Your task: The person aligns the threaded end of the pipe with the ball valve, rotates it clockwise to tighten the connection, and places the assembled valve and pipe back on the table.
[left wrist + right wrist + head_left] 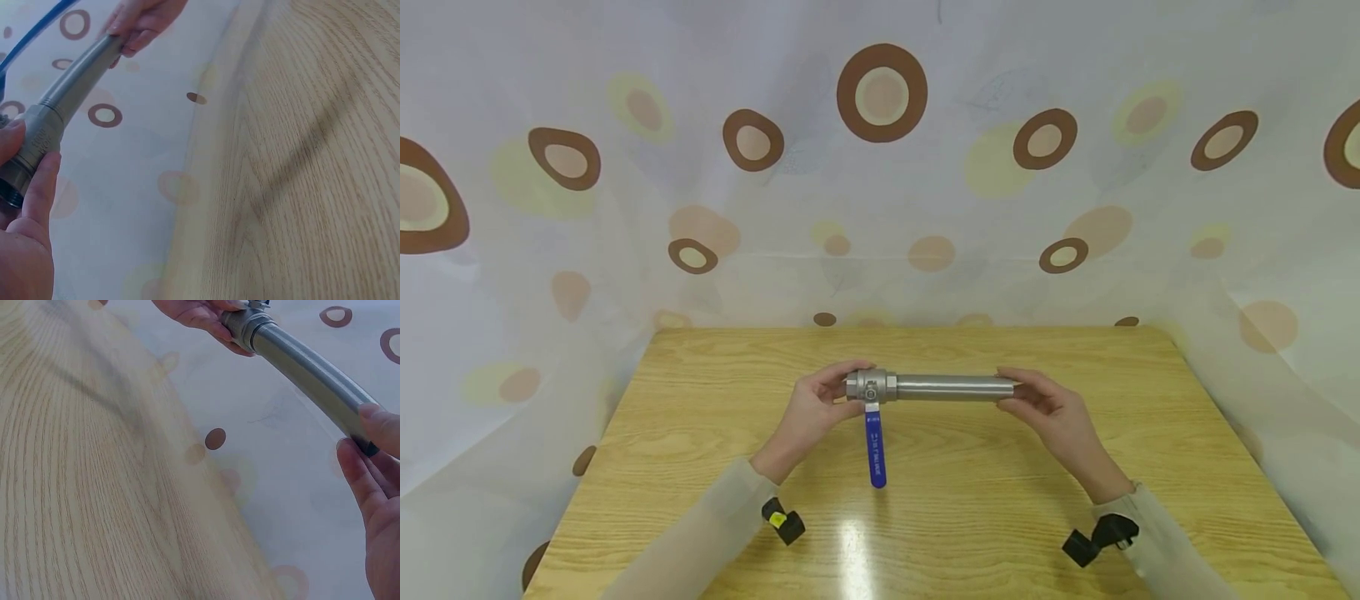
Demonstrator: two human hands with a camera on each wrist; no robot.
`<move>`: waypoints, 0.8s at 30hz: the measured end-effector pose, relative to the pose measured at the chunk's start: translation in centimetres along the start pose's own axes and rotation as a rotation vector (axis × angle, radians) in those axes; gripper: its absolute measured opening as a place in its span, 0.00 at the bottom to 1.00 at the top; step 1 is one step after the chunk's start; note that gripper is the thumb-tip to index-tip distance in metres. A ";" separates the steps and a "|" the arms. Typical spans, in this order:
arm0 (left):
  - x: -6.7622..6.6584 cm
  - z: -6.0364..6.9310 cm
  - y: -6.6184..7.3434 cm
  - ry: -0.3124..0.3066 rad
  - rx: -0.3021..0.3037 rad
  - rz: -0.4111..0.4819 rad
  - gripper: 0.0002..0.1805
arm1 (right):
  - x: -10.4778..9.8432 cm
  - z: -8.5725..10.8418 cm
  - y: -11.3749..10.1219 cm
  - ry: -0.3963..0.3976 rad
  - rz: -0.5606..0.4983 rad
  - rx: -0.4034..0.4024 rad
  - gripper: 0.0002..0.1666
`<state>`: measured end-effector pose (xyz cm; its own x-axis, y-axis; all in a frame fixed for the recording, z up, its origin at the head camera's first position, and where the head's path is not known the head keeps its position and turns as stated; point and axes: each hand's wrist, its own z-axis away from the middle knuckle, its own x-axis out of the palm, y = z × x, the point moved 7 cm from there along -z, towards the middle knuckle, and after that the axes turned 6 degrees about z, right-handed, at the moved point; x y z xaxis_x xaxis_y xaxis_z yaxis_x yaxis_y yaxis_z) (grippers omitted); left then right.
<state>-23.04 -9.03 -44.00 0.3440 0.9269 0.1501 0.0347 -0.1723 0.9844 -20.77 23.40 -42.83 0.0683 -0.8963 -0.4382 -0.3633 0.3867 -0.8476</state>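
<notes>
Wood-grain worktop (962,517), white sheeting (940,200) behind and both sides, brown-ringed ovals, pale yellow blobs, light glare near worktop's front.

Pale sleeves (707,525) — black wrist mounts (1081,548) — yellow patch (777,519) on the left one.

From the head we look forward and down, far enough back to frame the left grip (808,410) and right grip (1063,418) over the light-brown wood-grain counter (970,525). From each wrist we look close up, at a tilt, along the round silver metal pipe (955,388) towards the opposite grip; both wrist views share pipe, counter and white brown-ringed sheet (880,196).
</notes>
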 end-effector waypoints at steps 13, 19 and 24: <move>-0.1 -0.1 -0.1 -0.005 0.006 -0.001 0.28 | 0.1 0.1 -0.2 0.009 -0.030 -0.018 0.25; -0.1 -0.1 -0.1 0.002 0.007 -0.009 0.29 | 0.4 0.1 -0.5 -0.037 -0.089 -0.047 0.27; 0.0 0.0 0.0 -0.001 0.006 -0.003 0.28 | 0.1 0.2 -0.3 -0.008 -0.041 -0.028 0.25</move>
<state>-23.09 -9.04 -44.03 0.3453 0.9269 0.1473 0.0415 -0.1718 0.9843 -20.50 23.21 -42.73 0.0913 -0.9096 -0.4054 -0.3857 0.3430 -0.8565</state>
